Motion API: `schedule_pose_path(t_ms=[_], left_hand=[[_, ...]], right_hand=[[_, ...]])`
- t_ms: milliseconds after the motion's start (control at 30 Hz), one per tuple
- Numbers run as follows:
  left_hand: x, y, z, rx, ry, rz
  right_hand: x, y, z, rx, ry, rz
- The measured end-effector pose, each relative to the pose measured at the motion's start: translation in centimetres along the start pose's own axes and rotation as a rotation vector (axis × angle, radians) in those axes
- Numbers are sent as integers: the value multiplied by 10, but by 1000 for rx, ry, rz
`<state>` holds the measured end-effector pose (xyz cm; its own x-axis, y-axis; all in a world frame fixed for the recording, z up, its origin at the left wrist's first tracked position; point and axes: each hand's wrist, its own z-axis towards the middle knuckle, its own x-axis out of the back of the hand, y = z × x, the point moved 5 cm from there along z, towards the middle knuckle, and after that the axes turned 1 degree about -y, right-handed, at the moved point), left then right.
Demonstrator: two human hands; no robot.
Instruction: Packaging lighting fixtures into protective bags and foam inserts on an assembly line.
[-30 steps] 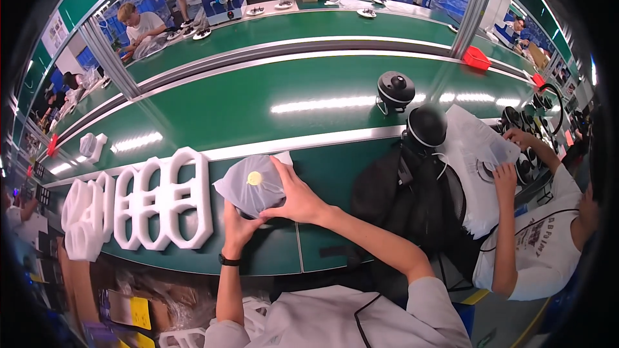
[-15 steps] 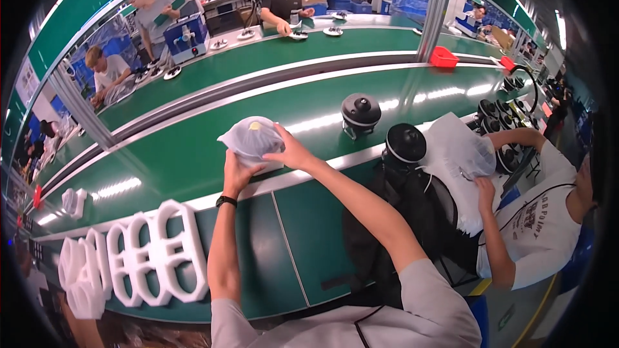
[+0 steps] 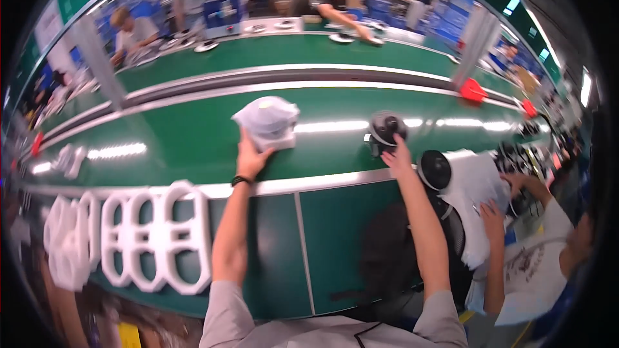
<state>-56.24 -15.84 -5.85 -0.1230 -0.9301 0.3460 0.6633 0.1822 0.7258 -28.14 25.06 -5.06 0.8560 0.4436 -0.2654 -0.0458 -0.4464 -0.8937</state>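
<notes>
My left hand [image 3: 253, 158] grips the near side of a dome-shaped item wrapped in a thin white bag [image 3: 264, 116], with a white foam piece [image 3: 284, 140] under it, on the green work surface [image 3: 193, 119]. The thumb is toward me; the other fingers are partly hidden. To the right, my right hand [image 3: 399, 158] has its thumb and fingers against the near right side of a black round device [image 3: 385, 127], which stands on the same surface. Motion blurs this hand somewhat.
White foam frames [image 3: 187, 238] stand in a row at the near left. Another black round device [image 3: 434, 169] is at the right, beside a co-worker's hands on white bags [image 3: 467, 187]. A red bin [image 3: 472, 91] sits by a metal post. Other people work across the line.
My right hand has left the bagged item and moved right to the black device. My left hand stays on the bagged item. The whole view has shifted.
</notes>
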Motion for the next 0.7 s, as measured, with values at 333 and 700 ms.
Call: schedule_pose_path(t_ms=[333, 700], left_hand=[[51, 109, -122, 324, -446, 523], [246, 192, -229, 361, -74, 595]], right_hand=[[11, -2, 12, -139, -142, 52], [-27, -7, 1, -52, -491, 219]])
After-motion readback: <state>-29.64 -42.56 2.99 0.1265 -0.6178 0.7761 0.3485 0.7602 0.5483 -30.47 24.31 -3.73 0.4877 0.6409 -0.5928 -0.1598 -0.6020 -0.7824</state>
